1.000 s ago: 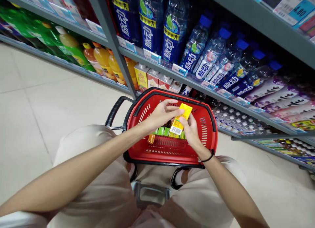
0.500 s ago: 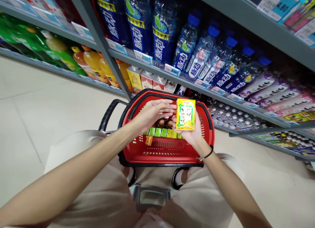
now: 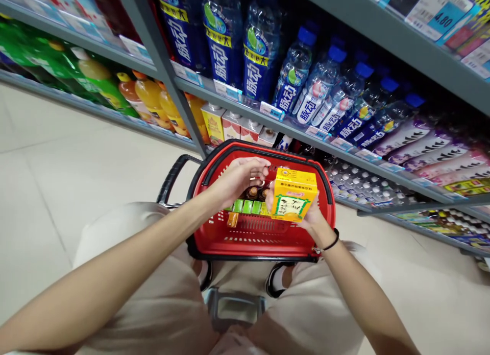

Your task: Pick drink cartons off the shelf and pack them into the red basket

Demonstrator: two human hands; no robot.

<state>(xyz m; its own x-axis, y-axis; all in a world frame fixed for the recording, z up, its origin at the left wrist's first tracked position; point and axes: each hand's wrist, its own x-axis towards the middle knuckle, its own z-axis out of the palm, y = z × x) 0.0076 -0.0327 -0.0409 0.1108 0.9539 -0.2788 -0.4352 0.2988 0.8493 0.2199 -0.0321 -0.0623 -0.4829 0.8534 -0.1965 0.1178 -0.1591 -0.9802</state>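
Note:
A yellow drink carton (image 3: 295, 194) with a green-framed label is in my right hand (image 3: 314, 219), its top face tipped toward me. To its left, my left hand (image 3: 245, 179) hovers over the basket with fingers loosely curved and apart, holding nothing. Below both hands is a red shopping basket (image 3: 252, 245) with black edging. Inside it stand a row of small green cartons (image 3: 247, 207), several brown-capped bottles (image 3: 252, 192) and an orange carton (image 3: 231, 220). My hands and the yellow carton hide part of the contents.
Shelves ahead hold blue-capped drink bottles (image 3: 293, 81), large bottles of orange drink (image 3: 148, 94) and juice cartons (image 3: 213, 122). A grey upright (image 3: 153, 43) divides them. The basket's black handle (image 3: 174, 179) sticks out at left. A grey stool (image 3: 235, 306) is between my legs.
The yellow carton has tilted in my right hand, so its top face now shows, and it has come slightly lower. My left hand has drawn a little away from it.

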